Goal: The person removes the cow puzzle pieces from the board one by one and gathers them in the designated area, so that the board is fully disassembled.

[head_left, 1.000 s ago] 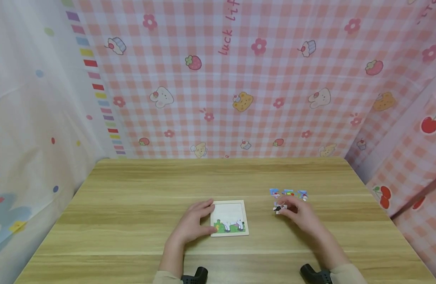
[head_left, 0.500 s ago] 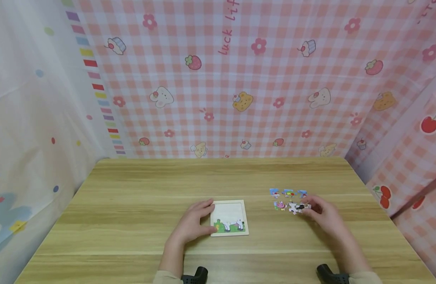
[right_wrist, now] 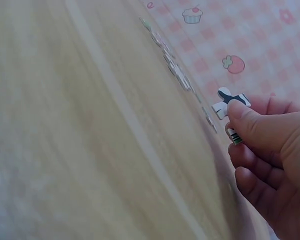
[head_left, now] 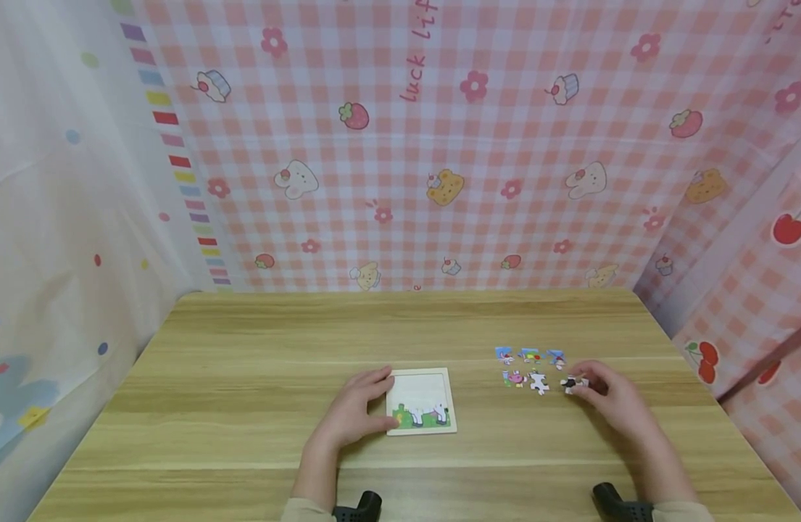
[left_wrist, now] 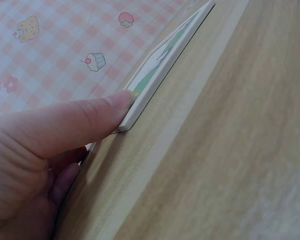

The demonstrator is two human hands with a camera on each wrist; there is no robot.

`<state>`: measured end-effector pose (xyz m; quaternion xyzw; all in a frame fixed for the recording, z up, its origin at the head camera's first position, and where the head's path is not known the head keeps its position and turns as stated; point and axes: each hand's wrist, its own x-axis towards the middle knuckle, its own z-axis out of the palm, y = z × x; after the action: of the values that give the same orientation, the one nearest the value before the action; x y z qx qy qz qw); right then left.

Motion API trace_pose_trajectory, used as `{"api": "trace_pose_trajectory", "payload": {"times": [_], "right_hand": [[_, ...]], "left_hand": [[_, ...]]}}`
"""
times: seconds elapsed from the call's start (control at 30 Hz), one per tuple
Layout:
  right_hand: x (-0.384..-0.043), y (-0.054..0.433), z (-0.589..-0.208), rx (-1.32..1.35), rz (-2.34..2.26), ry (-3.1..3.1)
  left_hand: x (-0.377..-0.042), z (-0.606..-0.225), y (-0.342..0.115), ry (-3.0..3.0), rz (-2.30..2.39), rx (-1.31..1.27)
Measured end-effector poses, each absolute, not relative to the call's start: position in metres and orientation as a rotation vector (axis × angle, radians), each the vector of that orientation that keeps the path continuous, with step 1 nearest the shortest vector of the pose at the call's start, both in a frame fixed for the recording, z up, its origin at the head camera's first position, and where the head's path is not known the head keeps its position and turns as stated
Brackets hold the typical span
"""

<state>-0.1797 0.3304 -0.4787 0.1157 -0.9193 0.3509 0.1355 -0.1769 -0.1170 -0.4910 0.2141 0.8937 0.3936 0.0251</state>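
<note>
A square puzzle board [head_left: 420,386] with a pale wooden rim lies on the table. Pieces showing green grass and white animal legs [head_left: 428,415] fill its lower part; the area above is bare white. At the board's left side, my left hand [head_left: 353,407] holds the edge, thumb on the lower left corner and fingers at the upper left. My right hand [head_left: 609,397] pinches a black-and-white puzzle piece [right_wrist: 223,107] between thumb and fingers, the thumb covering part of it. Just left of that hand lies a mostly white puzzle piece [head_left: 538,382].
Several loose pieces lie right of the board: a pink-and-green piece [head_left: 515,378] and a back row with blue pieces [head_left: 504,354], [head_left: 557,358] around a multicoloured piece [head_left: 532,355]. Beyond the wooden table [head_left: 276,333] hangs a pink checked cloth [head_left: 387,152].
My right hand has moved right with the black-and-white piece, past the white piece, uncovering the pink-and-green and white pieces. My left hand and the board have stayed in place.
</note>
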Motion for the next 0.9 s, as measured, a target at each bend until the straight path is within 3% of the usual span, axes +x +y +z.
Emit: {"api": "trace_pose_trajectory", "payload": {"times": [0.9], "right_hand": [[-0.190, 0.333, -0.490, 0.371, 0.852, -2.664]], "left_hand": [[-0.177, -0.492, -0.117, 2.776, 1.208, 0.672]]}}
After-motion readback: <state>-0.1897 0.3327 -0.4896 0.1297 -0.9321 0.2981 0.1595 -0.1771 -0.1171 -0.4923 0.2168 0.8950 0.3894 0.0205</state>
